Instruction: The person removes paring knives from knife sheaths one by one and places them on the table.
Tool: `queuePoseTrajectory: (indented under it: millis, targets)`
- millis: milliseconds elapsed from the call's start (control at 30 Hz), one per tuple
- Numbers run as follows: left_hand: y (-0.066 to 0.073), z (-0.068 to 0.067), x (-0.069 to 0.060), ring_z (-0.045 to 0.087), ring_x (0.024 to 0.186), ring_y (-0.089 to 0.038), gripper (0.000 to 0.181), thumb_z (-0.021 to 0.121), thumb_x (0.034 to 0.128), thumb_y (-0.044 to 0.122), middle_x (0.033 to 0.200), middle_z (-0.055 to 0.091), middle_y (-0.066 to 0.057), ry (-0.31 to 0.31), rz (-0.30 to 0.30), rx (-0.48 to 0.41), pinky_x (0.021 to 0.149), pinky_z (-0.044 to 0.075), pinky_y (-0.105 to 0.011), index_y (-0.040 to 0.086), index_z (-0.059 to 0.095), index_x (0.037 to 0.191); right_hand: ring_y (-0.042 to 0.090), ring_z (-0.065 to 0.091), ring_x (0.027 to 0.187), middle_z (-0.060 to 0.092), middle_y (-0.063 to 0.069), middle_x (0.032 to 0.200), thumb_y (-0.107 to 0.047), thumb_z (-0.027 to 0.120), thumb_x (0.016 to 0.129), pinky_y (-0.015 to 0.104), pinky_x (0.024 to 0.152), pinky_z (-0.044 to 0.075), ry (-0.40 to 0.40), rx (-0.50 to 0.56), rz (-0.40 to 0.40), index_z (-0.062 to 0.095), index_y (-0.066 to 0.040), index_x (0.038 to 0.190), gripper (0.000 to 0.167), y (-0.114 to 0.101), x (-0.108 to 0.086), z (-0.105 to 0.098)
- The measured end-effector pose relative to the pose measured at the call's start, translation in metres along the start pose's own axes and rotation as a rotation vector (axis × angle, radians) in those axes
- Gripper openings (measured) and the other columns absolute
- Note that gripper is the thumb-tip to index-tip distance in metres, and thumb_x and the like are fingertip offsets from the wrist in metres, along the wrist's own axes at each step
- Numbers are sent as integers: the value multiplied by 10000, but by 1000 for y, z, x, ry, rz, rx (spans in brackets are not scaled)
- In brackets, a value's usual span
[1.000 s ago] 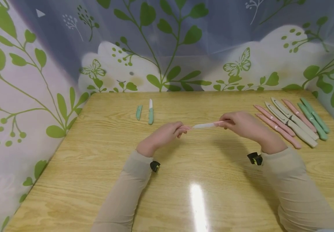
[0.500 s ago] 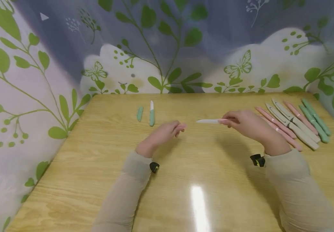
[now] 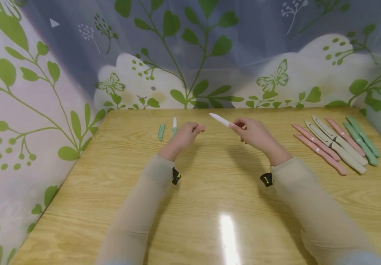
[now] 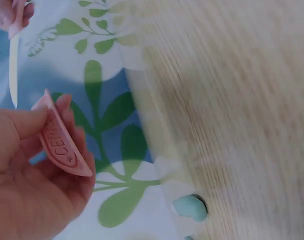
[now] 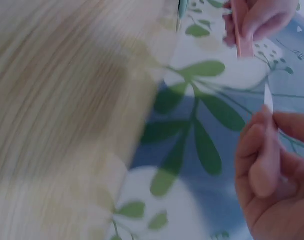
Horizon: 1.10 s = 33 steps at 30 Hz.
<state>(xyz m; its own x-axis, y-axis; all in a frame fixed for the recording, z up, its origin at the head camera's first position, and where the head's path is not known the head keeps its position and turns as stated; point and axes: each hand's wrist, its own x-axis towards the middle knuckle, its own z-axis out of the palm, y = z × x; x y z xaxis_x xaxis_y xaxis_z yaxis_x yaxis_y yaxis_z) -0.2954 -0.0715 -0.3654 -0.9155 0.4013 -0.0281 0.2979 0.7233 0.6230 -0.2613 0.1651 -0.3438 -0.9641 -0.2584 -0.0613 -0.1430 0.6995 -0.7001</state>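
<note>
In the left wrist view, my left hand (image 4: 32, 185) pinches a pink blade sheath (image 4: 64, 145) with raised lettering between thumb and fingers. My right hand (image 3: 255, 134) grips the pink handle of a paring knife (image 3: 219, 119). Its bare white blade points left and away from me, apart from the sheath. Both hands are raised over the table. Just beyond my left hand lies a green knife (image 3: 174, 123) with a white blade, its handle partly covered by that hand. Beside it on the left is a green sheath (image 3: 161, 132).
At the right of the wooden table (image 3: 210, 191) lies a row of sheathed knives: pink knives (image 3: 321, 154), cream knives (image 3: 342, 147) and green knives (image 3: 362, 138). A leaf-patterned curtain (image 3: 210, 55) stands along the table's back edge and left side.
The pink knife, clear of its sheath by half a second ago, has swung tip-up and away from me. My right hand moved left; my left hand moved farther from me with the sheath.
</note>
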Motion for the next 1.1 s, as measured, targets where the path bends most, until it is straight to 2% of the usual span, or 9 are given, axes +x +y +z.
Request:
queuePoseTrajectory:
  millis: [233, 400, 467, 567, 633, 733, 867, 967, 1100]
  targets:
    - [-11, -9, 28, 627, 1083, -283, 441, 403, 1046, 360, 1151, 683, -146, 59, -89, 180, 982, 462, -390, 44, 668, 1202, 240, 631, 833, 625, 125, 960, -336, 514, 1007, 320, 699, 521, 6, 308, 181, 536, -11, 1315, 447, -17, 53, 22]
    - [-14, -15, 38, 606, 1095, -298, 428, 459, 1036, 327, 1187, 656, -174, 38, -224, 78, 1016, 438, -387, 17, 578, 1307, 112, 592, 735, 659, 81, 920, -245, 539, 996, 279, 735, 505, 6, 365, 193, 587, 57, 1262, 406, -16, 85, 39]
    - [-15, -17, 39, 604, 1051, -289, 368, 530, 1010, 296, 1160, 663, -170, 67, -283, 34, 985, 454, -385, 3, 624, 1212, 94, 565, 658, 666, 56, 830, -203, 540, 991, 253, 665, 481, -13, 368, 187, 617, 96, 1190, 367, -14, 94, 47]
    - [-24, -19, 44, 599, 933, -249, 228, 619, 962, 210, 1036, 683, -143, 90, -352, 2, 880, 487, -360, 8, 676, 872, 70, 507, 546, 587, -26, 586, -128, 554, 977, 201, 563, 429, -27, 397, 179, 642, 142, 1068, 298, -13, 102, 58]
    - [-30, -20, 50, 601, 903, -226, 254, 663, 927, 203, 987, 693, -117, 79, -368, 37, 874, 487, -349, 36, 655, 735, 71, 489, 515, 547, -48, 508, -105, 558, 971, 191, 535, 403, -32, 391, 186, 660, 129, 960, 256, -13, 105, 64]
    - [-83, -3, 93, 619, 877, -243, 176, 753, 834, 173, 987, 697, -134, 94, -354, 134, 807, 511, -325, 10, 687, 838, 77, 505, 499, 558, -30, 470, -94, 557, 968, 193, 543, 411, -59, 357, 192, 687, 107, 828, 277, -15, 110, 71]
    - [-112, 5, 119, 607, 1000, -288, 419, 795, 786, 119, 1179, 645, -186, 59, -413, 196, 804, 524, -325, -27, 624, 1139, 90, 530, 496, 572, -12, 458, -100, 573, 955, 195, 553, 422, -82, 286, 212, 704, 73, 729, 313, -18, 115, 80]
    - [-67, -10, 87, 566, 1142, -287, 435, 742, 851, 88, 1300, 585, -186, -14, -494, 150, 945, 492, -343, -36, 581, 1235, 82, 537, 499, 559, -34, 476, -115, 627, 927, 187, 549, 435, -50, 228, 255, 714, 59, 775, 248, -18, 120, 85]
    - [-22, -24, 54, 556, 1163, -285, 345, 683, 897, 62, 1295, 588, -185, -26, -504, 136, 994, 465, -349, -54, 605, 1213, 81, 522, 504, 543, -34, 511, -136, 678, 902, 188, 536, 433, 1, 166, 289, 718, 82, 888, 222, -18, 124, 89]
